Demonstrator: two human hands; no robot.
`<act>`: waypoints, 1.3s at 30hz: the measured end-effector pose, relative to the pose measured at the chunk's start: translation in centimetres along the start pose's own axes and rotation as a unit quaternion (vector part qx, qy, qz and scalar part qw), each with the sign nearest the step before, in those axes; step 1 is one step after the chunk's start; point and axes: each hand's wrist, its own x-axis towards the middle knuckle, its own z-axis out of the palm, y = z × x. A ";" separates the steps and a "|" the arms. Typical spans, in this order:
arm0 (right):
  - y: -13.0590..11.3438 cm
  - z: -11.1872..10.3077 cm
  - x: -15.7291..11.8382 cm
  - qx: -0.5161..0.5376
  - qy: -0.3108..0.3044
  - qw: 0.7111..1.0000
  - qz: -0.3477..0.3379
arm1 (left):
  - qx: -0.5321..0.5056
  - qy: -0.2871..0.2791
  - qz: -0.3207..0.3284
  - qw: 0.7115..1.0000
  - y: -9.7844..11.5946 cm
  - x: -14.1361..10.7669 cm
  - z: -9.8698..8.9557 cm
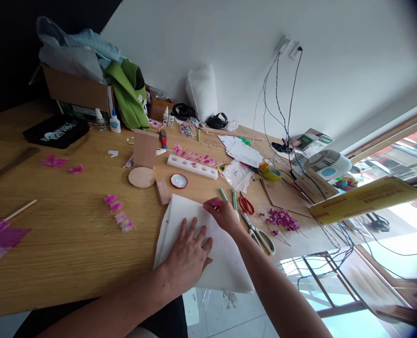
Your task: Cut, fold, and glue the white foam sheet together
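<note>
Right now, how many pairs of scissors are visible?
2: red-handled scissors beside the right hand, pale-handled scissors just below them in view; others may be hidden.

Wall point(229, 33), white, plain: upper centre to upper right.
Wall sockets point(283, 44), white, with cables point(277, 89) hanging down: upper right of centre.
Dark surface point(14, 42), near black, nature unclear: upper left corner.
Table point(71, 272), wood-grained top: left edge to right of centre.
Window point(401, 141), brown-framed: right edge.
Floor point(229, 326), pale tile, joints visible: bottom centre.
Barred frame point(338, 311), brown, type unclear: lower right.
Light: brightest at right, dimmer at left.
</note>
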 end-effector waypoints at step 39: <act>2.3 -3.4 11.1 -0.202 -0.063 0.969 0.129 | 0.034 0.004 0.014 0.999 -0.1 -0.3 1.3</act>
